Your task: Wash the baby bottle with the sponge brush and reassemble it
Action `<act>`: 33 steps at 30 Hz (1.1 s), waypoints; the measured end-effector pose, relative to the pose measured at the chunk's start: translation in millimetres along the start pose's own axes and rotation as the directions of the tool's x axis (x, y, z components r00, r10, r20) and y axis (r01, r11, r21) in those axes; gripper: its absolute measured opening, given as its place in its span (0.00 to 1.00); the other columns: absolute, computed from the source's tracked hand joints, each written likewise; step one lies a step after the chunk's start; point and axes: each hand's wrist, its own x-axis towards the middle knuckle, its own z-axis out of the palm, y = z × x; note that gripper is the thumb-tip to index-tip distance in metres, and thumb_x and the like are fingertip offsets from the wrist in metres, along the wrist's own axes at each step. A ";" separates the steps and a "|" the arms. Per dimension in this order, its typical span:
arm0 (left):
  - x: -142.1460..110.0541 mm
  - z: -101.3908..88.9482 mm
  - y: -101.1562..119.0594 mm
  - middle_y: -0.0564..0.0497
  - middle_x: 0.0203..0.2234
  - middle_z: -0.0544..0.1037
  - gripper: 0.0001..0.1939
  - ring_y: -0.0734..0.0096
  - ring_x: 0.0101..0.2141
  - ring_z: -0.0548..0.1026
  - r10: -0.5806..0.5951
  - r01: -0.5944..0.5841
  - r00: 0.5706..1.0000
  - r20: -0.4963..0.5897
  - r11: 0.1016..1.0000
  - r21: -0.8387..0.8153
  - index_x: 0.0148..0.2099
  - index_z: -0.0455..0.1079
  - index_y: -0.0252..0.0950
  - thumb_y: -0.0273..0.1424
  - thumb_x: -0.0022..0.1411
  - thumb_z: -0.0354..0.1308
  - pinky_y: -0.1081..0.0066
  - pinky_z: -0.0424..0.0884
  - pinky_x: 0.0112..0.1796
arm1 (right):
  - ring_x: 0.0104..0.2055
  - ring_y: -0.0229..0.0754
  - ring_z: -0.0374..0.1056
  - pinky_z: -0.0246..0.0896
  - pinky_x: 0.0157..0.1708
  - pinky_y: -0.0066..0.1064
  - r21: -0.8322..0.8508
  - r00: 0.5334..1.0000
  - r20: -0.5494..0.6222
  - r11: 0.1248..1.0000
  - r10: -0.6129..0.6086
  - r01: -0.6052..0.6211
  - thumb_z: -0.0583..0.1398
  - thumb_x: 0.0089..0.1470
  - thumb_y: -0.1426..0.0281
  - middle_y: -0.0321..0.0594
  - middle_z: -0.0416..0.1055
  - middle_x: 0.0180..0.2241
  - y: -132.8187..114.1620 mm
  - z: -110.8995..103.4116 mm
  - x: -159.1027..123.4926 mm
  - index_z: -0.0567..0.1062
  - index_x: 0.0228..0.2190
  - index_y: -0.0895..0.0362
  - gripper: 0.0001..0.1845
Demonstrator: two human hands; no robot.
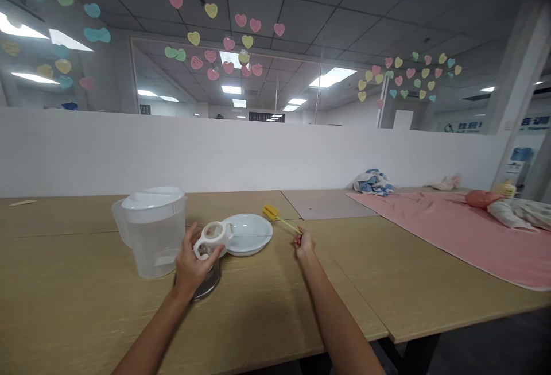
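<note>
A white partition (241,157) ran along far side of wood table (60,306). Above it: glass panels (275,93) w/ paper hearts (228,68) stuck on, grey ceiling tiles (357,2), bright fluorescent lights (232,89). Square white column (514,70) stood at its R end.

Yellow sponge brush (271,212), white dish (252,228), pink cloth (430,237), pastel hearts (229,43), apparently paper.

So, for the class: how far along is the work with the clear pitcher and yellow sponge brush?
Done: the clear plastic pitcher stands closed under its white lid. In hand: the left hand grips a white plastic looped piece; the right hand holds the yellow sponge brush by its thin stem. Left to do: the shallow white plate and round metal disc lie unheld.
</note>
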 end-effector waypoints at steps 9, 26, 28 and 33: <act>-18.4 0.0 14.3 0.44 0.42 0.76 0.28 0.63 0.39 0.76 0.333 -0.303 0.902 0.276 0.942 -0.146 0.54 0.57 0.36 0.44 0.54 0.54 0.71 0.72 0.38 | 0.09 0.31 0.50 0.43 0.11 0.23 -0.403 0.967 0.231 0.894 -0.106 0.194 0.54 0.43 0.72 0.28 0.56 0.07 15.7 5.1 -6.9 0.70 0.22 0.60 0.07; -13.2 0.3 30.5 0.48 0.41 0.76 0.27 0.61 0.40 0.75 0.113 -0.014 0.663 0.740 0.990 -0.138 0.56 0.55 0.41 0.44 0.56 0.52 0.67 0.70 0.38 | 0.26 0.38 0.65 0.53 0.26 0.24 -0.596 0.748 0.576 0.458 -0.329 0.660 0.50 0.49 0.70 0.40 0.73 0.23 24.9 16.7 -26.6 0.77 0.28 0.60 0.16; -12.3 0.5 27.9 0.47 0.43 0.75 0.29 0.61 0.42 0.74 0.153 -0.027 0.682 0.716 0.983 -0.183 0.57 0.53 0.41 0.44 0.56 0.52 0.66 0.69 0.40 | 0.28 0.39 0.65 0.52 0.27 0.24 -0.607 0.738 0.564 0.419 -0.370 0.675 0.49 0.50 0.70 0.42 0.73 0.25 24.6 17.5 -30.5 0.77 0.26 0.60 0.17; -2.7 -2.2 11.2 0.46 0.40 0.75 0.21 0.67 0.37 0.74 0.023 0.049 0.880 0.474 0.989 -0.139 0.52 0.58 0.36 0.41 0.61 0.45 0.69 0.69 0.38 | 0.29 0.39 0.64 0.50 0.27 0.25 -0.632 0.712 0.528 0.344 -0.463 0.694 0.47 0.54 0.66 0.44 0.72 0.26 21.9 16.4 -39.4 0.75 0.27 0.60 0.20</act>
